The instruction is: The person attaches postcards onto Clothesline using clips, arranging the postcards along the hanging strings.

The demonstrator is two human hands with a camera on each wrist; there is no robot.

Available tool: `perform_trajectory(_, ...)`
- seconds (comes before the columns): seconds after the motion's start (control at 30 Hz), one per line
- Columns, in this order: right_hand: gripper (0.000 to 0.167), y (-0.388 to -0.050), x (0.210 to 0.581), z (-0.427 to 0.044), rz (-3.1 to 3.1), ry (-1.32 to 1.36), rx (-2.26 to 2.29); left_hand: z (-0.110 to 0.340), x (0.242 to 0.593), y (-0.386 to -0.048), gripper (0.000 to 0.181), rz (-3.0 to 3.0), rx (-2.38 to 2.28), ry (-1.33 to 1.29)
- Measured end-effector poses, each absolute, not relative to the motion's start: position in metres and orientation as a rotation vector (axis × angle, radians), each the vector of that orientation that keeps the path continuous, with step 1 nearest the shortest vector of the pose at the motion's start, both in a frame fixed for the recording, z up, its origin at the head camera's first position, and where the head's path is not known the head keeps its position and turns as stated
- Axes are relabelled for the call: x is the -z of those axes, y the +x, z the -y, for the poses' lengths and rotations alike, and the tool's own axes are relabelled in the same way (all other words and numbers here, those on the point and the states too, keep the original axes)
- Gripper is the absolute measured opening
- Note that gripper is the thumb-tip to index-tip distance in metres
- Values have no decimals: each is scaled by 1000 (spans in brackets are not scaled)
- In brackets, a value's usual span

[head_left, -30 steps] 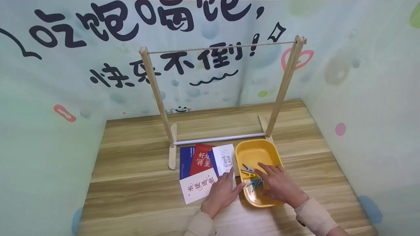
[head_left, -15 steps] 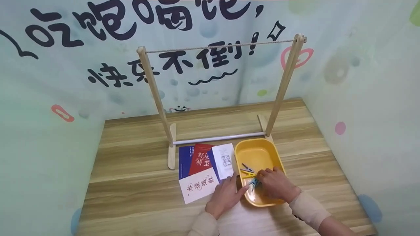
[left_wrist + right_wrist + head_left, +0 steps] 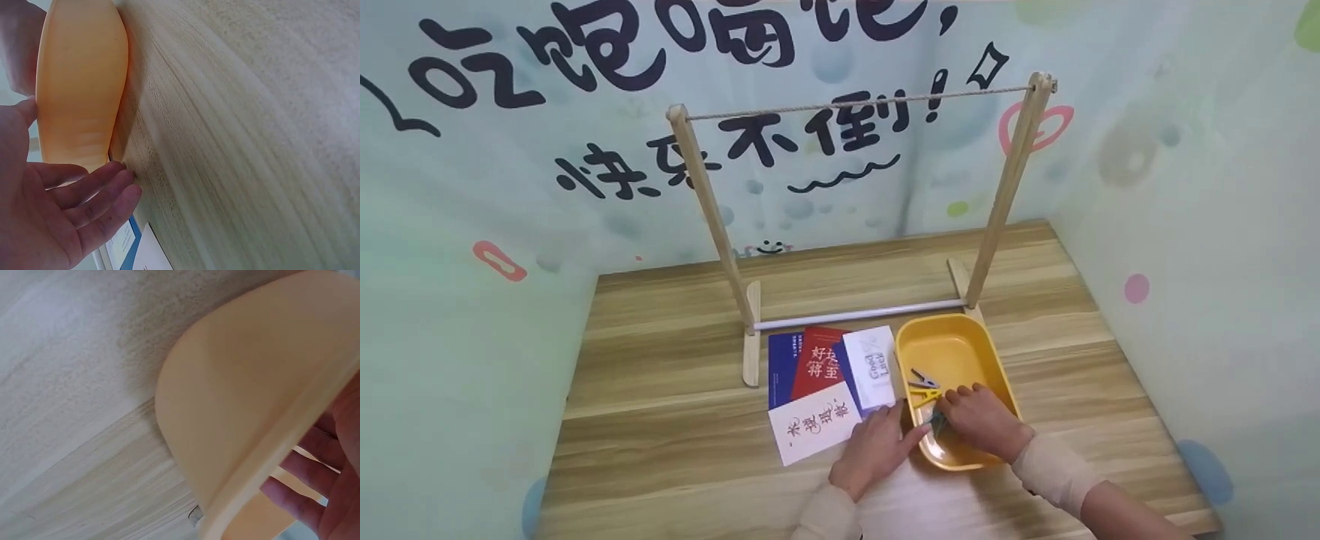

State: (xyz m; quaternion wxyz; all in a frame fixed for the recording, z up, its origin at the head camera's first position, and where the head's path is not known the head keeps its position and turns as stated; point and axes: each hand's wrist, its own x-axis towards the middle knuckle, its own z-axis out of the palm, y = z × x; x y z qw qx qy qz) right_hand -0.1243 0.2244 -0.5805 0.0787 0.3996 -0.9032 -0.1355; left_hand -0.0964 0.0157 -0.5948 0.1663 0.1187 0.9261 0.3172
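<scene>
A yellow plastic tub stands on the wooden floor, holding several clothespins. A grey clothespin and a yellow clothespin lie near its left wall. My right hand reaches inside with bent fingers over a teal clothespin; its fingertips are hidden, so a pinch cannot be made out. In the right wrist view, several fingers show beyond the rim. Outside the tub's left side, my left hand rests its thumb on the rim, its other fingers loosely extended beside the wall.
Left of the tub lie overlapping cards: a blue card, a red card, a white "Good Luck" card and a white card with brown writing. Behind them stands a wooden frame with a rope across its top.
My right hand's spread fingers have bent and lowered among the clothespins, then shifted slightly left over the teal one. My left hand has moved slightly right along the tub's side.
</scene>
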Motion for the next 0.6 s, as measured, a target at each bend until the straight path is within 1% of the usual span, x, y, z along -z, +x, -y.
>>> perform_trajectory(0.03,22,-124,580,-223,2682,1203,427,-15,595,-96,69,-2629,-922,338)
perform_trajectory(0.2,32,-125,582,-220,2634,1207,475,-14,598,-95,62,-2612,-1020,364)
perform_trajectory(0.27,34,-125,583,-220,2635,1203,465,-13,598,-94,60,-2609,-1043,368)
perform_trajectory(0.33,33,-125,583,-220,2644,1203,456,-13,598,-94,57,-2604,-1057,363)
perform_trajectory(0.47,26,-123,583,-221,2696,1197,446,-14,597,-94,55,-2575,-1049,325)
perform_trajectory(0.6,20,-121,583,-224,2727,1182,403,-15,596,-93,56,-2556,-1043,307)
